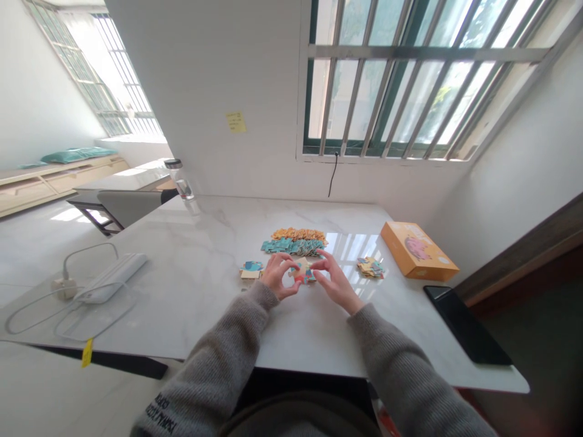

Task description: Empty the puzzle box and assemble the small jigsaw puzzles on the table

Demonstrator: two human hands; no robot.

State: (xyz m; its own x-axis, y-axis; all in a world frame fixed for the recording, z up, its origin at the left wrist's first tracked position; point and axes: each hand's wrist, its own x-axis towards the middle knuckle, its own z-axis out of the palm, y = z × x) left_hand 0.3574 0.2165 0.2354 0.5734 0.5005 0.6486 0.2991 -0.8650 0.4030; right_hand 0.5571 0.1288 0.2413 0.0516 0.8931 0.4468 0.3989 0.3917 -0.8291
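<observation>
Several joined jigsaw puzzle pieces (302, 271), cream, red and blue, are between my hands above the table. My left hand (277, 277) grips their left side with thumb and forefinger curled round. At their right edge, my right hand (337, 284) pinches with thumb and forefinger, its other fingers raised. Just beyond my hands lie a row of teal puzzle pieces (291, 246) and a row of orange puzzle pieces (298, 233). A small group of blue and cream pieces (251, 270) lies left of my left hand. To the right sits a mixed pile of pieces (370, 267).
An orange puzzle box (419, 250) lies at the right of the white marbled table (218, 243), with a black tablet-like slab (469, 326) nearer me. At the left are a white power strip (112, 279) and its cables. A clear bottle (181, 181) stands at the back left.
</observation>
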